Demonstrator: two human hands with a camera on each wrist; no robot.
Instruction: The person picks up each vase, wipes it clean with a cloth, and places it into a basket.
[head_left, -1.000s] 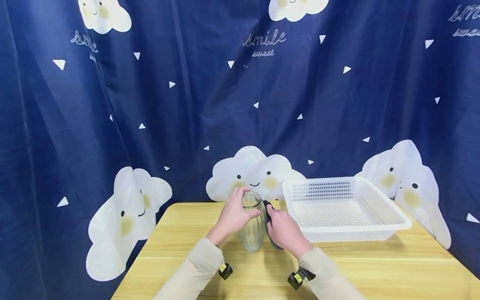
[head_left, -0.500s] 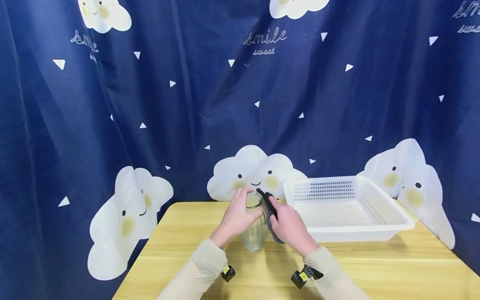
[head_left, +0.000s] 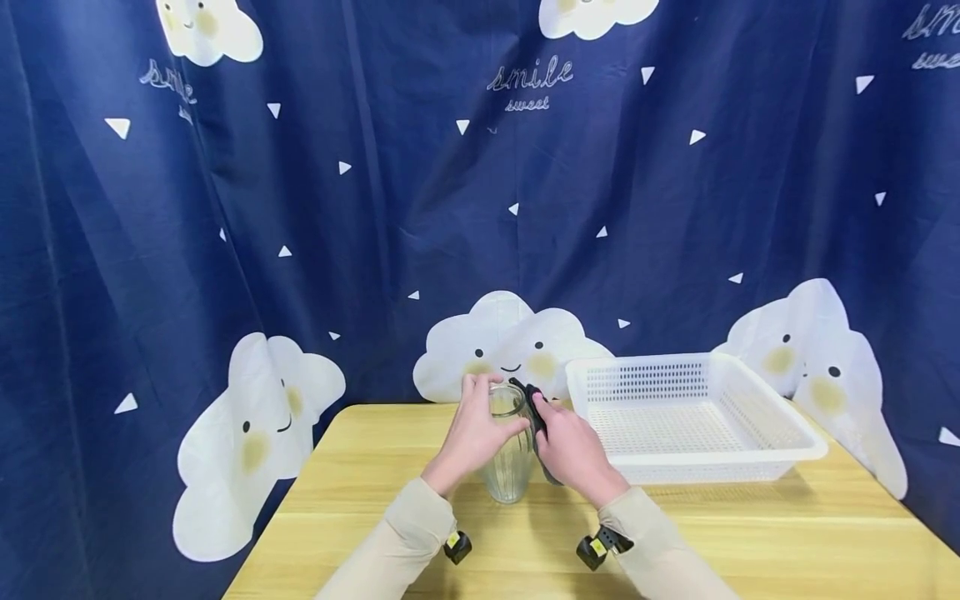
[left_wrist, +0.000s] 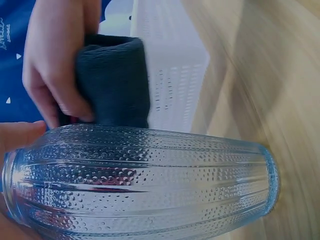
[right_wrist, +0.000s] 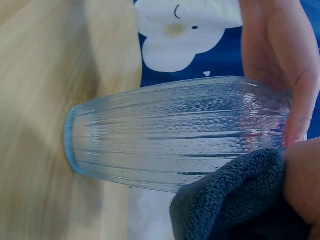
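A tall clear glass vase point(head_left: 508, 475) with vertical ribs and a dimpled surface stands upright on the wooden table. My left hand point(head_left: 471, 435) grips it around the neck, with thumb and fingers on either side of the rim. On the vase's right side, my right hand point(head_left: 573, 450) holds a folded dark grey towel point(right_wrist: 225, 195) against the glass. In the left wrist view the towel point(left_wrist: 114, 82) hangs below the curled fingers, close along the vase wall point(left_wrist: 165, 175). Part of the towel is hidden behind the right hand.
A white perforated plastic basket point(head_left: 697, 458) sits at the right, just beyond my right hand. The light wood table point(head_left: 360, 483) ends at a navy curtain point(head_left: 420, 183) printed with clouds and triangles.
My right hand and the towel have moved up along the vase, then slightly back down and left; the towel's top edge now reaches above the rim. The left hand has kept its grip.
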